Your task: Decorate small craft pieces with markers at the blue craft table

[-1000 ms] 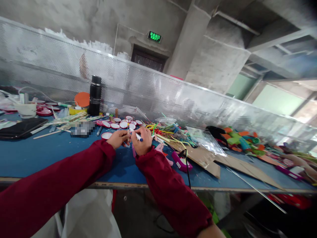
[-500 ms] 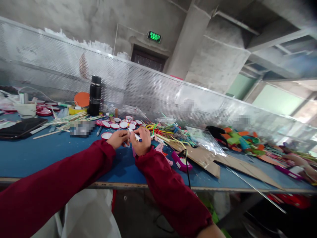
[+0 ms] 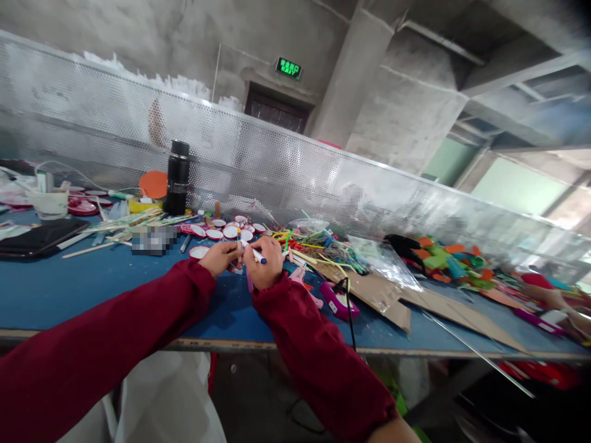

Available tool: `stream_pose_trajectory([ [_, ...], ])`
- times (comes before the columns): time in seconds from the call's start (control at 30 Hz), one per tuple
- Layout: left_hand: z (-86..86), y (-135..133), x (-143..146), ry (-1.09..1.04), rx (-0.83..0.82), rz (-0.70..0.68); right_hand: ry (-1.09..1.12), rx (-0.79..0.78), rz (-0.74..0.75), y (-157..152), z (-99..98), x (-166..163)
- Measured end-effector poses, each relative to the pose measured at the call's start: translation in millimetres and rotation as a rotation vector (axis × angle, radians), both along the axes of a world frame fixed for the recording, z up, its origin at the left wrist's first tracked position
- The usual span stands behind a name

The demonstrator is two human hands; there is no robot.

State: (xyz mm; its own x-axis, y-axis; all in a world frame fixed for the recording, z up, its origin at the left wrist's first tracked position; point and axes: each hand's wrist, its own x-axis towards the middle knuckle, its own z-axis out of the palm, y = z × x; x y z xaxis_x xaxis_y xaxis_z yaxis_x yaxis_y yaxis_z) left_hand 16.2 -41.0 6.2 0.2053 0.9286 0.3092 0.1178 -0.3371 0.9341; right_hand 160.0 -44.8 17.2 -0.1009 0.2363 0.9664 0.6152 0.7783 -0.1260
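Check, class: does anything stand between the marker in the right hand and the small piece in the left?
Nothing visible does: the right hand holds the white marker close beside the small piece, pinched upright in the left hand. Whether the tip touches is unclear.

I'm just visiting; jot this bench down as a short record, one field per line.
Left hand: pinching a small slim piece, details unclear
Right hand: gripping a white pen with a dark blue end
Surface: blue table
Just beyond the hands: white discs with red rims
Back left: black bottle, upright, before a perforated panel
Right of the hands: purple item, cardboard
Far right: another person's arm
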Motion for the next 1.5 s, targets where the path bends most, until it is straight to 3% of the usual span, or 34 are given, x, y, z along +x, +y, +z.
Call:
stream_pose_trajectory([
  [1.5,-1.1,1.2,-0.1,0.001,-0.002,-0.003,-0.027,0.013,0.008,1.2,-1.4,-0.7],
])
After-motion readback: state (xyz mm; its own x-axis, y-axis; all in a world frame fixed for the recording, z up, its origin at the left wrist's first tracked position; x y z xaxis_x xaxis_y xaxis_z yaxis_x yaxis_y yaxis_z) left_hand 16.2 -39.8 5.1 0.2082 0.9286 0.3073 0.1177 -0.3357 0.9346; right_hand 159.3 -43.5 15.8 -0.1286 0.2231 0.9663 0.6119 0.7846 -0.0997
